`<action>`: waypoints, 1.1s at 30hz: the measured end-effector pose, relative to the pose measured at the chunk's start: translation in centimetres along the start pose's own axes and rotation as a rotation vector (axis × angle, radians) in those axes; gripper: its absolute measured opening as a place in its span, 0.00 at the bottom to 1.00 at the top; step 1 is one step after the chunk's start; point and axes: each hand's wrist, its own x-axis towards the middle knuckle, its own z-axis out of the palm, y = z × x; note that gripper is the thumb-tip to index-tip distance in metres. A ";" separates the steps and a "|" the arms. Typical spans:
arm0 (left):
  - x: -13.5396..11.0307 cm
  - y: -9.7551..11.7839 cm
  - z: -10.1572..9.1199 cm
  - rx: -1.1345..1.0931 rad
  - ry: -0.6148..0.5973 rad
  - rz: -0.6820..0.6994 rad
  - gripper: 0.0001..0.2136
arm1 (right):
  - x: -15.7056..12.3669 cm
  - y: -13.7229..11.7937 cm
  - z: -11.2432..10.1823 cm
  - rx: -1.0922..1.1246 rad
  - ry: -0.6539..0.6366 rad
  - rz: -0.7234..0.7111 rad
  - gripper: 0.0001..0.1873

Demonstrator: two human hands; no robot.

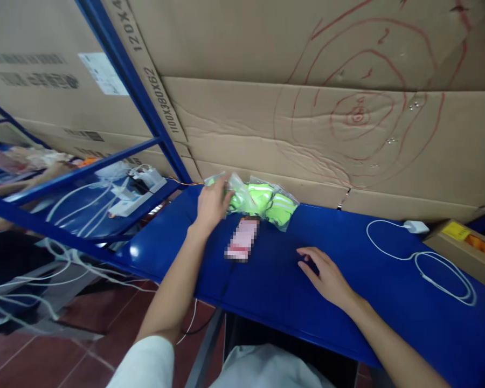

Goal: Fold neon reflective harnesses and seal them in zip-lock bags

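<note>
My left hand (213,203) is at the back of the blue table, its fingers curled on a clear plastic bag (236,200) with neon-green, silver-striped fabric inside. Part of this bag is hidden by the hand. Against it on the right lie more bagged neon-green pieces, one in the middle (261,197) and one at the right end (282,209). My right hand (322,274) hovers over the table, fingers slightly bent and apart, holding nothing. Between the hands lies a phone (242,238) with a blurred-out pinkish screen and a dark cable at its near end.
Cardboard (234,116) with red hand-drawn rings stands behind the blue table (267,285). On the right are a white charger (415,227) with coiled cable and a carton (464,248). Left, past a blue frame post (145,108), are a power strip (139,194), tangled white cables and another person's arm.
</note>
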 end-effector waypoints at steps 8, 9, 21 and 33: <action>-5.5 11.7 5.8 -0.338 -0.105 0.891 0.20 | 0.3 -1.5 -2.3 0.403 0.422 0.098 0.12; -5.8 12.4 6.6 -0.398 -0.105 0.864 0.19 | 0.3 -1.5 -2.3 0.415 0.411 0.119 0.11; -9.0 13.4 6.1 -0.602 -0.348 0.544 0.11 | 1.0 -3.8 -2.7 0.719 0.322 0.332 0.09; -9.4 12.0 7.2 -0.850 -0.568 0.438 0.04 | 0.2 -3.7 -1.9 0.288 0.272 0.228 0.04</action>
